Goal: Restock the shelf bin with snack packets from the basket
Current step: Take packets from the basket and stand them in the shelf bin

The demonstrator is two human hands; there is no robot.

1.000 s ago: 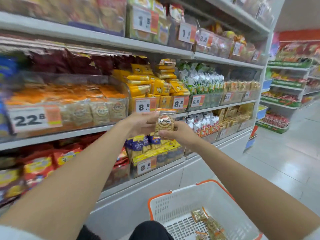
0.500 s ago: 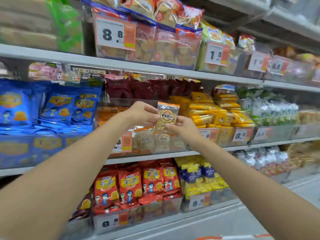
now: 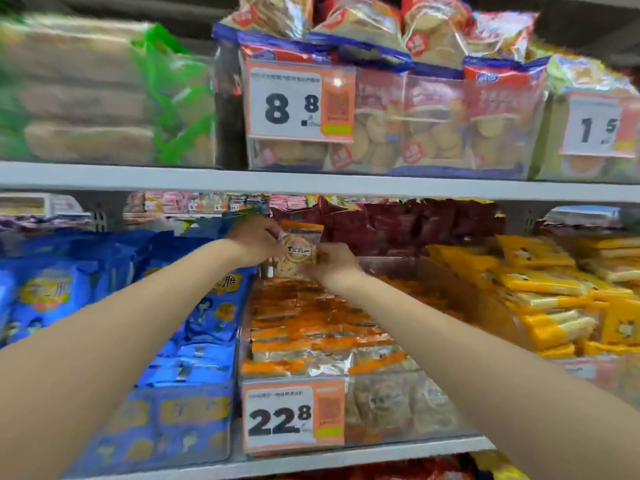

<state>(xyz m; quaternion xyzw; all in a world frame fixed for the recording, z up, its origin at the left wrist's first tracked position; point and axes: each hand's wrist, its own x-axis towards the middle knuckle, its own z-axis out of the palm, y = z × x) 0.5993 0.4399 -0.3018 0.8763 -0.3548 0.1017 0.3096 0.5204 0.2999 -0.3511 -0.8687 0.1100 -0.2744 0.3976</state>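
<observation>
Packet (image 3: pixel 300 249) now further in, over back of bin (image 3: pixel 398 407) instead of out front. Your left hand (image 3: pixel 256 241) and right hand (image 3: pixel 334 263) each pinch a side edge. Light, crinkly, slippery film, crumbly inside, so grip seams, don't squeeze middle.

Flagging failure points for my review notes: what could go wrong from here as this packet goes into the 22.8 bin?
1. The shelf bin already looks packed with orange-topped packets, so the snack packet may only sit on top and slide forward.
2. The left grip and right grip pinch it only by its edges, so it could slip, perhaps among the dark red packets behind.
</observation>
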